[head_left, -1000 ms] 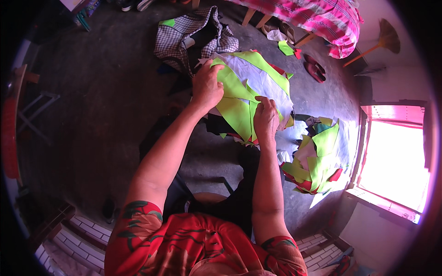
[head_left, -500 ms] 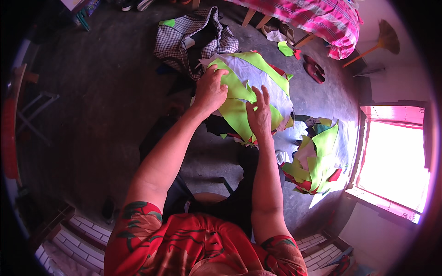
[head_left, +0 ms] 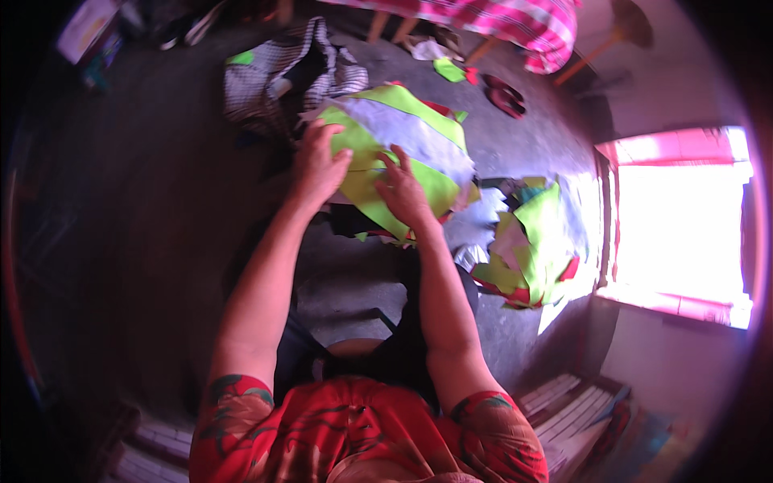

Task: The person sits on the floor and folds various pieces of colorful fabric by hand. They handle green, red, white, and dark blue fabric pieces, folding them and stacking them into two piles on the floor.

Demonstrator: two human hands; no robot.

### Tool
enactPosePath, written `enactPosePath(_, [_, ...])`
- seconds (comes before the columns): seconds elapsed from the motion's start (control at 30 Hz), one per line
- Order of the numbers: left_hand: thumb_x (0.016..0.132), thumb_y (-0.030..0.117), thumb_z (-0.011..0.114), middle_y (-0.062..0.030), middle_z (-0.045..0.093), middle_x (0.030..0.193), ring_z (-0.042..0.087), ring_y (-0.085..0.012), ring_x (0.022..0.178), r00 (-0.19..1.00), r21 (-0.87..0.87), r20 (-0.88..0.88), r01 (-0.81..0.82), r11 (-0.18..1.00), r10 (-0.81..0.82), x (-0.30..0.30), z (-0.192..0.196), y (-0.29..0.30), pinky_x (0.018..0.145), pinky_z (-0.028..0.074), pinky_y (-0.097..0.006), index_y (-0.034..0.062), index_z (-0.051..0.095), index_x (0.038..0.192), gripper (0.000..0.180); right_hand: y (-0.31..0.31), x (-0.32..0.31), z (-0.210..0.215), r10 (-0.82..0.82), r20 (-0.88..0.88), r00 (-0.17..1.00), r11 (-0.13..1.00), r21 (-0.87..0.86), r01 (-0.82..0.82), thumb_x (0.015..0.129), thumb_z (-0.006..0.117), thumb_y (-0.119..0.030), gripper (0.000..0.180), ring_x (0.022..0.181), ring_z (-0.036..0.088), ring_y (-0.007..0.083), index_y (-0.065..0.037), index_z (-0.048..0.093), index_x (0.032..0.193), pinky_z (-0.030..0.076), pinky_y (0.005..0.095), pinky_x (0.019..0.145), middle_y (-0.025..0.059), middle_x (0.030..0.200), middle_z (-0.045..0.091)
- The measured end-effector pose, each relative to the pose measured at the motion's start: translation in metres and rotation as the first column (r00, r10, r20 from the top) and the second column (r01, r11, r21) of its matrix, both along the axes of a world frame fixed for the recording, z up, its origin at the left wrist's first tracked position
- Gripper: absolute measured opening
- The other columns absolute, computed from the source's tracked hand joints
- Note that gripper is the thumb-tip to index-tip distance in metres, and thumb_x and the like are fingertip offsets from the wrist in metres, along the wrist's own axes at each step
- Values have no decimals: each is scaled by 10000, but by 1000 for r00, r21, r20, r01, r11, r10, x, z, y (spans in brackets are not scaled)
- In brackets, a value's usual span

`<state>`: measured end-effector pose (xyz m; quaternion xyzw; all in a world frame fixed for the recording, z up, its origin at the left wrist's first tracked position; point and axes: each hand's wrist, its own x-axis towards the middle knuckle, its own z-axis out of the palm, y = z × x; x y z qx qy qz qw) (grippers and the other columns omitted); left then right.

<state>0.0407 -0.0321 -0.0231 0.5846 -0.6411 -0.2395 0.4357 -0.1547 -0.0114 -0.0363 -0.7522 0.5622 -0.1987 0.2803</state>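
A heaped bundle of fabric scraps lies before me, topped with flat lime-green and pale whitish pieces; bits of red and dark cloth show along its edges. My left hand rests at the left side of a lime-green piece, thumb and fingers apart. Over the near part of the heap is my right hand, its fingers extended and spread on or just above the green cloth. Neither hand visibly grips anything.
A second heap of green, red and pale scraps sits to the right, near a bright window. Beyond the first heap lies a checkered cloth bag. Dark red shoes and a green scrap lie near a pink-draped bed.
The whole view has swung, shifting the heaps leftward in it. My right hand's thumb and fingers have spread, and the small raised fold of green cloth beside them now looks flatter.
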Motion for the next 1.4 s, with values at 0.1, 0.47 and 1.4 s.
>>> enactPosePath(0.1, [731,85,667,-184,481,1201,461,-335,1151,999,26,-30,27,999,-26,10,9,4,981,374,-381,19,530,1072,373,1,14,12,-98,37,994,995,13,98,758,633,-93,658,956,610,320,-119,375,1363,484,412,826,172,1503,99])
enactPosePath(0.47, [801,102,629,-165,444,1301,405,-283,1240,996,176,-18,88,980,-86,-1,18,2,1033,321,-353,30,546,1144,360,19,10,29,-55,99,994,986,-149,69,713,682,-103,647,1247,367,420,-68,429,1308,404,442,965,222,1486,72])
enactPosePath(1.4, [806,112,620,-143,470,1270,440,-264,1203,992,216,34,111,970,-122,-15,7,-3,1005,346,-343,5,536,1147,367,69,-280,101,-797,-452,400,559,-301,773,738,646,-430,552,1010,588,308,-76,561,1152,456,424,857,141,1093,607])
